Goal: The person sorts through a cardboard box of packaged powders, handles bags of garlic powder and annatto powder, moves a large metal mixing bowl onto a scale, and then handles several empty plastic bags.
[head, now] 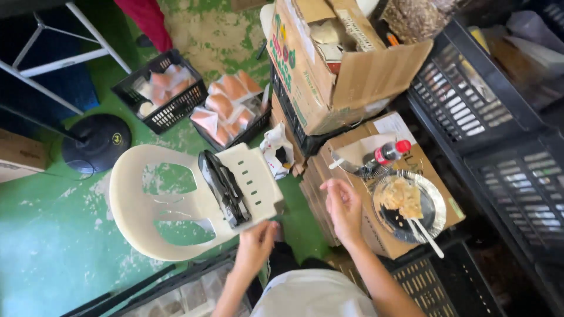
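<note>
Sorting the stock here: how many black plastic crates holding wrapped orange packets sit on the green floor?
2: one black plastic crate left of centre near the round black base, another crate right beside it, against the cardboard boxes. Others may be hidden.

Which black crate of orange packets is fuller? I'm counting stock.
The crate nearer the white chair, right of the other: packets heap over its rim. The left crate holds fewer.

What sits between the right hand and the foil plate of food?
Nothing: in the head view only bare cardboard box top lies between the right hand and the foil plate; the soda bottle lies farther back.
</note>
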